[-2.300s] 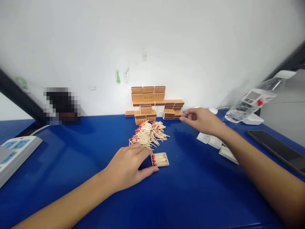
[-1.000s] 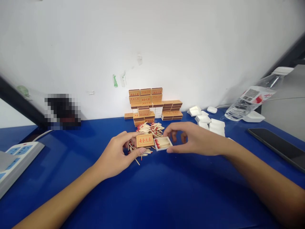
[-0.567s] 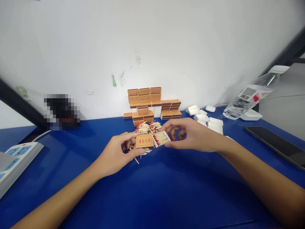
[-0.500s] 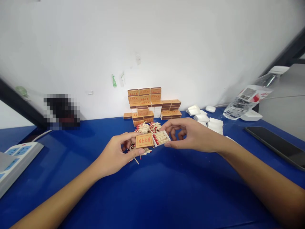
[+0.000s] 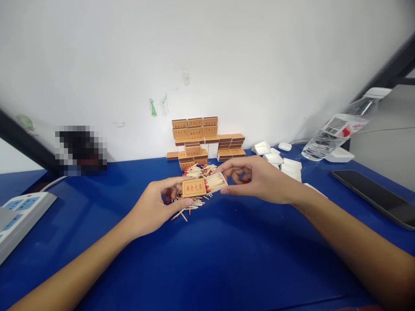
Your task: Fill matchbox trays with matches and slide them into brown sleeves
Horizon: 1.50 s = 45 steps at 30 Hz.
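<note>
My left hand [image 5: 162, 203] grips an orange matchbox sleeve [image 5: 193, 188] with red lettering, thumb in front and fingers behind. Between the fingers and thumb of my right hand [image 5: 248, 178] is the white inner tray [image 5: 223, 180], filled with red-tipped matches [image 5: 214, 183]. The tray's left end sits at the sleeve's opening, and most of it still sticks out to the right. Loose matches [image 5: 194, 202] lie in a pile on the blue table below and behind the box. My left hand partly covers that pile.
Stacked matchboxes [image 5: 195, 133] stand against the wall behind the pile. Several white trays [image 5: 272, 157] lie to the right, near a tilted plastic bottle [image 5: 339, 125] and a black phone [image 5: 372, 196]. A power strip [image 5: 24, 220] is at the left edge.
The tray of matches has come up to the sleeve's opening and lined up with it, its end now just inside. Both hands shifted slightly left and up in view.
</note>
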Tool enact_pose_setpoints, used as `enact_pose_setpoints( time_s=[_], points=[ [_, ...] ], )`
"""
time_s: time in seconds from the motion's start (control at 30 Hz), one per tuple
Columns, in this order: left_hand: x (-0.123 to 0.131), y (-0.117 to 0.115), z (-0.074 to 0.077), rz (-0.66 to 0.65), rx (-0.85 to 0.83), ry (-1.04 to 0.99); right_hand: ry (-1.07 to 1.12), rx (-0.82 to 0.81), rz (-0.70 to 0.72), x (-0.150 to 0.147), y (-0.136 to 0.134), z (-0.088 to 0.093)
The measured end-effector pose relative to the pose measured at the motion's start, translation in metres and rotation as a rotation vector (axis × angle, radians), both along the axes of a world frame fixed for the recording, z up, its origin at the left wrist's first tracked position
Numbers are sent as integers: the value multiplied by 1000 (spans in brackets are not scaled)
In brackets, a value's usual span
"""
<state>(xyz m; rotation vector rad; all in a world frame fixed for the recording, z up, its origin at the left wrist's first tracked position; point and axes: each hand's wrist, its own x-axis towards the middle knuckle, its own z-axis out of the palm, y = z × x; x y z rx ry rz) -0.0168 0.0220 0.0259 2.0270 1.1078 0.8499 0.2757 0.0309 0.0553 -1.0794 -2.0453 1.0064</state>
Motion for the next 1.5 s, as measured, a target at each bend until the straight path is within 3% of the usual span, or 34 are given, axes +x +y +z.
enact_pose_setpoints(
  time_s=[0.47, 0.73, 0.93, 1.07, 1.17, 1.3, 1.43, 1.5],
  points=[
    [-9, 6, -2, -45, -79, -52, 95, -29, -119, -12, -2, -7],
    [-1, 0, -1, -71, -138, -165, 124, -80, -51, -20, -6, -10],
    [-2, 1, -1, 67, -59, -278, 341, -49, -258, -46, -25, -23],
    [4, -7, 0, 24, -72, -271, 239, -201, -2, -60, -45, -26],
    [6, -8, 0, 42, -60, -260, 275, -250, -4, -59, -45, -27],
    [-17, 19, 2, 129, 25, -215, 329, -206, -122, -50, -29, -27],
    [-64, 67, 1, 404, 209, 85, 194, -71, -156, -44, -22, -28],
    [-82, 86, -3, 458, 212, 164, 147, -8, -162, -41, -21, -28]
  ],
)
